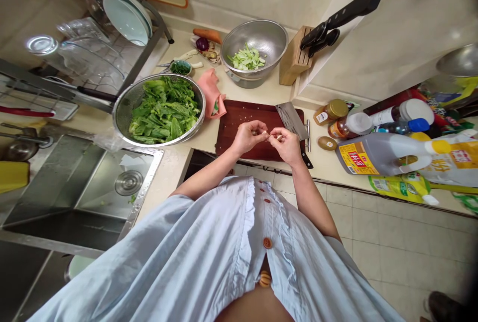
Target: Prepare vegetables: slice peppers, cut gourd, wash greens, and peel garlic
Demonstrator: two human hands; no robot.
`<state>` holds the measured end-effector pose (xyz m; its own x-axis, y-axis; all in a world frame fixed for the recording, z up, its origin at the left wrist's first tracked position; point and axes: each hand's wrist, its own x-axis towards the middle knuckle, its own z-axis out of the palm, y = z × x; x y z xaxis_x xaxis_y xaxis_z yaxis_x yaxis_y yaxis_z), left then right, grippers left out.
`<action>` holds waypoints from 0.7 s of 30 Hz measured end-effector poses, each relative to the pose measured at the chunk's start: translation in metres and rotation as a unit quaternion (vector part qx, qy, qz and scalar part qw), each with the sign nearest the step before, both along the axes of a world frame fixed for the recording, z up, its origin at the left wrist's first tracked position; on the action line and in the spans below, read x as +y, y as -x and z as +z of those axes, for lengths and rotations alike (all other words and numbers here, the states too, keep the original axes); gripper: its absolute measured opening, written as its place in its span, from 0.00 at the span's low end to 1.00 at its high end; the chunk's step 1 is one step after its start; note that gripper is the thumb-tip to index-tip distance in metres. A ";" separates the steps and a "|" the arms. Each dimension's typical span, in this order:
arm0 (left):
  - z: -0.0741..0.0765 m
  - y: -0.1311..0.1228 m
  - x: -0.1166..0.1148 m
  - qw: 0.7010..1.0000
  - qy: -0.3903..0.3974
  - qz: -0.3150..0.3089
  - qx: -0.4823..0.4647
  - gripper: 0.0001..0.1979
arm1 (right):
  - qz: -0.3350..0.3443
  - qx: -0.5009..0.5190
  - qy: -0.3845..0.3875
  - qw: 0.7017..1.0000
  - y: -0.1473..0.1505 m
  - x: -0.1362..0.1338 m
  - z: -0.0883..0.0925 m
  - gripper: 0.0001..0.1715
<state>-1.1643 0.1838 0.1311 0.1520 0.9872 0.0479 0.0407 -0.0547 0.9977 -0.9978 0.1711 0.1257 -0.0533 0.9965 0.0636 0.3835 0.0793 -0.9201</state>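
Note:
My left hand (249, 137) and my right hand (287, 144) meet over the near part of a dark red cutting board (239, 115). Both are closed in a pinch, fingertips almost touching. Between the right fingers shows a small pale piece, apparently a garlic clove (278, 137). A bit of something similar peeks out of the left fingers, mostly hidden. A cleaver (292, 119) lies flat on the board's right side, beyond my right hand, its handle reaching the near edge. Tiny pale crumbs dot the board.
Left of the board stands a colander of leafy greens (164, 108), beside a pink cloth (211, 92). Behind are a steel bowl (274, 38) with chopped pale-green pieces and a knife block (293, 60). Jars and a large jug (360, 155) crowd the right; a sink (100, 177) lies left.

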 end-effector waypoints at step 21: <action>0.010 -0.009 -0.009 0.995 0.052 0.033 -0.078 0.10 | 0.003 0.150 0.035 0.988 -0.002 0.000 -0.002 0.10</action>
<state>-1.1549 0.1751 0.1407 0.0860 0.9956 -0.0369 -0.1152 0.0467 0.9922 -0.9961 0.1706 0.1239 -0.0490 0.9988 0.0095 0.0915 0.0140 -0.9957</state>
